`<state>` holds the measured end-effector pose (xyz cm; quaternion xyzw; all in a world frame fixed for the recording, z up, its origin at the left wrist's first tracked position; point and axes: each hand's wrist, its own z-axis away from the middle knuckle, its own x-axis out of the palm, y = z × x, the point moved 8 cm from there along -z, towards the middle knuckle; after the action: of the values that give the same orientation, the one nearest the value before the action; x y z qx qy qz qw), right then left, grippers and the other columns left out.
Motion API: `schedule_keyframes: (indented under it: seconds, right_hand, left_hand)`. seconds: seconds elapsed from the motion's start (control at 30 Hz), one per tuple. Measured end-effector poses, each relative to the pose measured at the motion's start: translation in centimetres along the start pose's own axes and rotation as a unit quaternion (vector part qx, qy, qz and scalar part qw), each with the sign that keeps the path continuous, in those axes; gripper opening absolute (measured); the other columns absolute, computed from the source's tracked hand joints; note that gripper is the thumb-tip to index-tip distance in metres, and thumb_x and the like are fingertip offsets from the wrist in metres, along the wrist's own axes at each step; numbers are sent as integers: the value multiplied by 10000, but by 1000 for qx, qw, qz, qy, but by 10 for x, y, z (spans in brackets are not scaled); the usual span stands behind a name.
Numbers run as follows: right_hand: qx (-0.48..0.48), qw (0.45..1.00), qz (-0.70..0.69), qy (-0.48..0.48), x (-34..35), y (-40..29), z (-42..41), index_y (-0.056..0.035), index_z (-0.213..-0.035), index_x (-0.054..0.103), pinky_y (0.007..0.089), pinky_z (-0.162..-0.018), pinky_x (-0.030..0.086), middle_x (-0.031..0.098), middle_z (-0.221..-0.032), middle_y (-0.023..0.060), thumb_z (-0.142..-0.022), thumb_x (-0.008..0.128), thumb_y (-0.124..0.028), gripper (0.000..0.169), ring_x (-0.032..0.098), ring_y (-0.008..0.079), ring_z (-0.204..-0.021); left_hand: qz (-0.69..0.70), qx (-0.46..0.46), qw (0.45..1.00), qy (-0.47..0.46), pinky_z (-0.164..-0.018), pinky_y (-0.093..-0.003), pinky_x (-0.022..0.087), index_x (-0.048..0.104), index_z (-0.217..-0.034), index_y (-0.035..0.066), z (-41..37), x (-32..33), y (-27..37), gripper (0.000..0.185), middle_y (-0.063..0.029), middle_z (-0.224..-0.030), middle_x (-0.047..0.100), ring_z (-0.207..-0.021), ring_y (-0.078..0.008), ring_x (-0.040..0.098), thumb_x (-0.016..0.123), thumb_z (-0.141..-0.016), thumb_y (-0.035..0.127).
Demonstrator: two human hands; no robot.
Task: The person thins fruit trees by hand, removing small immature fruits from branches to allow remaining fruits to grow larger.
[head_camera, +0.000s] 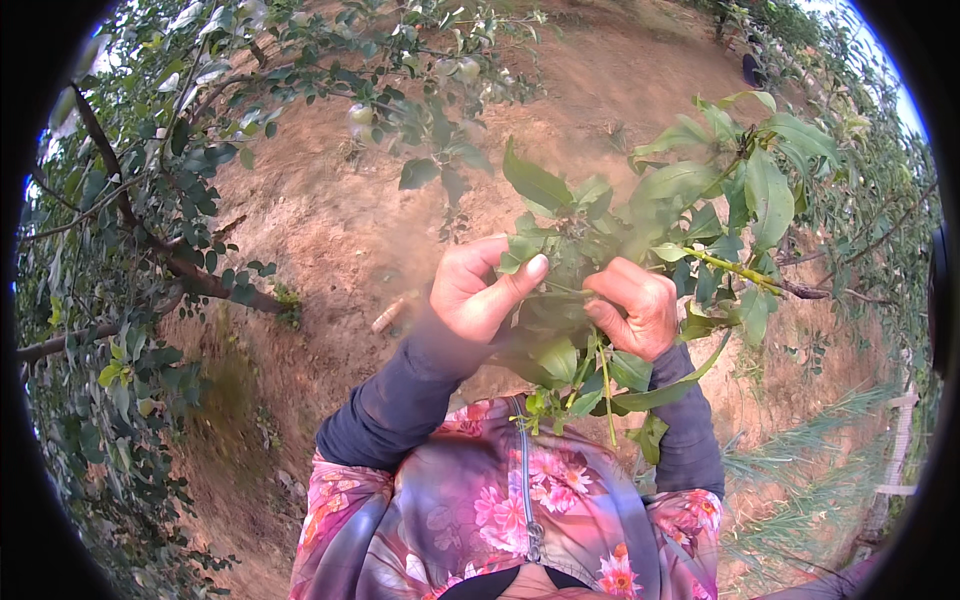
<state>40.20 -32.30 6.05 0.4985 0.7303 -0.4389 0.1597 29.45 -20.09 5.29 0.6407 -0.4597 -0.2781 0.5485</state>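
Note:
In front of my chest, my left hand (484,289) pinches a leafy green shoot (574,225) between thumb and forefinger. Close by on the right, my right hand (634,307) has its fingers curled on a thin green stem that runs between the two hands. Broad green leaves surround both hands, and some cover parts of the stems. A thicker yellow-green branch (735,271) with a brown woody end reaches out to the right of my right hand. Cut or bare green stems and leaves hang below the hands.
Fruit tree branches (187,274) with dense leaves fill the left side. Pale round fruits (361,116) hang at the upper left. Reddish bare soil (322,225) lies below. Long narrow leaves (810,465) grow at the lower right, near a pale post (896,442).

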Motion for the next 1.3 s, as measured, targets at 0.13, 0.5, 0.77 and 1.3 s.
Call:
schedule_keyframes:
  seconds: [0.13,0.5,0.77,1.3]
  right_hand:
    - [6,1000,14,-1,1,5,5,-56,-811,642,356,-513,414,543,-691,85,-824,651,-398,342,548,293,-572]
    - [31,998,-11,61,-34,25,15,-74,-750,633,334,-495,403,509,-660,59,-801,706,-311,252,530,263,-550]
    - [26,1000,-3,1,-18,21,16,-70,-766,655,340,-521,418,530,-669,62,-759,724,-304,244,556,264,-569]
    - [71,997,5,10,-29,20,49,-73,-767,662,346,-552,432,572,-712,60,-735,735,-317,256,581,264,-610]
  left_hand:
    - [-2,-15,1000,0,-665,-243,454,643,-1000,-11,1,1,-2,177,11,-844,639,-765,-46,538,579,-937,142]
    - [64,192,958,202,-753,-314,457,653,-811,48,-2,-143,34,237,-56,-780,633,-753,-154,578,537,-970,180]
    - [-399,162,897,106,-702,-315,468,646,-859,-12,-32,-95,22,149,-87,-774,623,-757,-211,595,674,-823,130]
    - [-395,269,877,54,-709,-316,492,682,-953,55,-100,-13,-16,273,-93,-861,635,-768,-228,615,607,-715,-55]
